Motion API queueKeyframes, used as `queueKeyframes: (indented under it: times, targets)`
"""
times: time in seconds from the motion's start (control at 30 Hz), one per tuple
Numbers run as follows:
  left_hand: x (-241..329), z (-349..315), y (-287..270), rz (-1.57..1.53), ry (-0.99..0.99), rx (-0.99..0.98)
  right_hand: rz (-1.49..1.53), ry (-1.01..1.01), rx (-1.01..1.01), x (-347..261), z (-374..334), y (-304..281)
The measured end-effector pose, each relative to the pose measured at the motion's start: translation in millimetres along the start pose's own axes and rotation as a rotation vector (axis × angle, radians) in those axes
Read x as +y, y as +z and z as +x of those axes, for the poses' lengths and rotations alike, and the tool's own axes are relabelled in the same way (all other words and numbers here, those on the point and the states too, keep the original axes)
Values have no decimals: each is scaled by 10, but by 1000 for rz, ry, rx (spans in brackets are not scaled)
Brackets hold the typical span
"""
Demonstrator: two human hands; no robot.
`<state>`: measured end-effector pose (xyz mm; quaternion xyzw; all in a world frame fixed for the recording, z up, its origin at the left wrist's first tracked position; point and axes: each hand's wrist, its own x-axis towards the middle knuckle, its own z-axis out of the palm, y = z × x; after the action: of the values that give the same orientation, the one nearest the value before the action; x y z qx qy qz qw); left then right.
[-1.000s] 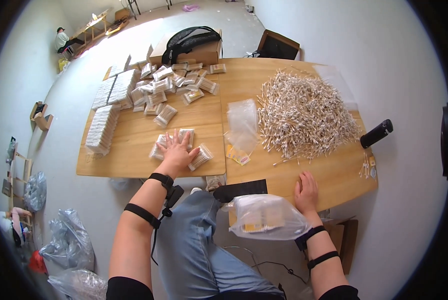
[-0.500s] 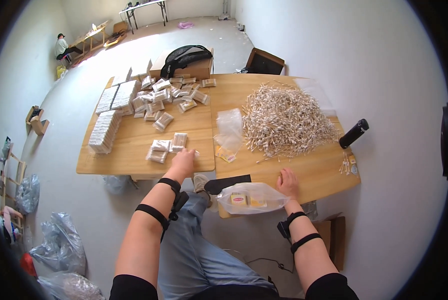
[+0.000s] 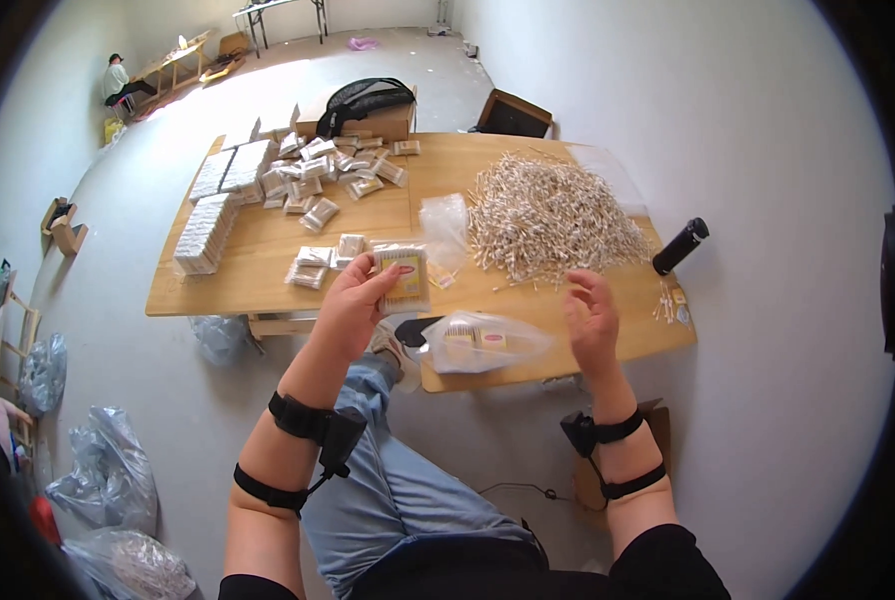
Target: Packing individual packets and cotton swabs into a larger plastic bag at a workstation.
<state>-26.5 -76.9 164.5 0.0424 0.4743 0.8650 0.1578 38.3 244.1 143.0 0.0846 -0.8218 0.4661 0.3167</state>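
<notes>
My left hand is closed on a clear pack of cotton swabs with a yellow label card, held upright above the table's near edge, the thumb across its front. My right hand is raised to the right of it, empty, with its fingers loosely bent and apart. Below and between the hands lies a clear plastic bag with yellow label cards inside. Just beyond my left hand are several small swab packs. A big heap of loose cotton swabs covers the far right part of the table.
Stacked packs and scattered packs occupy the wooden table's left side. Empty clear bags lie mid-table. A black bottle stands by the right edge. A cardboard box sits beyond; a person sits far left.
My left hand has lifted a swab pack off the table and turned it upright. My right hand has risen from the table beside the plastic bag. The view has shifted slightly.
</notes>
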Motion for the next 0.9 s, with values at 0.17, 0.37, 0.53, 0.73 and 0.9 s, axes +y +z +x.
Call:
queueKeyframes:
  times: [0.17,0.37,0.53,0.73,0.9]
  targets:
    - [-135,-266,683,-19,-28,-134,-330,-535,-378,-1195,50,215]
    - [-291,-383,672,370,222,-107,-267,-471,-273,-806,-67,200]
    - [-262,-405,365,1200,334,85,9,-71,-549,-804,-37,80]
    - [-656,-272,308,1274,356,97,-207,-122,-828,-643,-31,269]
    - [-741,-265,395,1132,422,125,-206,-250,-780,-375,-8,638]
